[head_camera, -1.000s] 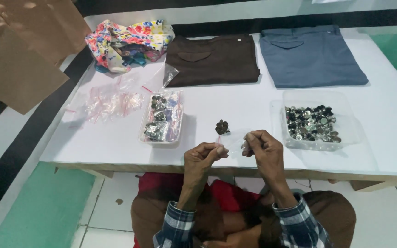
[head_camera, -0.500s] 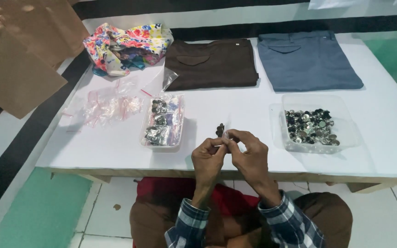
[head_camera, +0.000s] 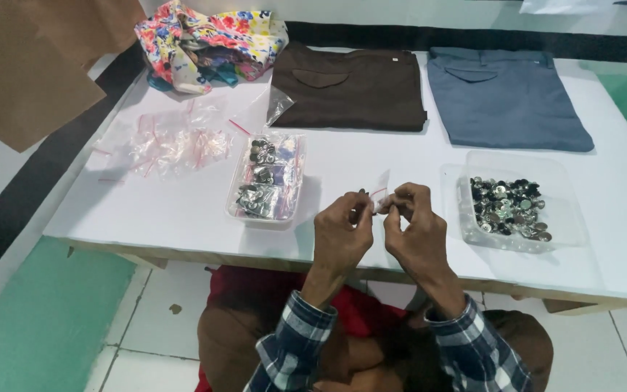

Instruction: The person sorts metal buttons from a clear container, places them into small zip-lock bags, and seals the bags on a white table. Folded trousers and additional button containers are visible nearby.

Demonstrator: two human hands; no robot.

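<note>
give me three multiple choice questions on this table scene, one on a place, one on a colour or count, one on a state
1. Where is the tray of loose metal buttons?
A. right of the hands
B. on the brown trousers
C. on the floor

2. What colour are the trousers at far right?
A. red
B. blue-grey
C. white

3. What are the hands doing?
A. resting flat
B. pinching a small clear bag together
C. folding trousers

Answers:
1. A: the clear tray sits right of the right hand.
2. B: the folded trousers are blue-grey.
3. B: left hand and right hand meet on the small clear bag.

Both hands bare, left hand (head_camera: 341, 236) & right hand (head_camera: 415, 234); long sleeves in blue/white/dark plaid, cuffs w/ same check; brown trousers.
</note>
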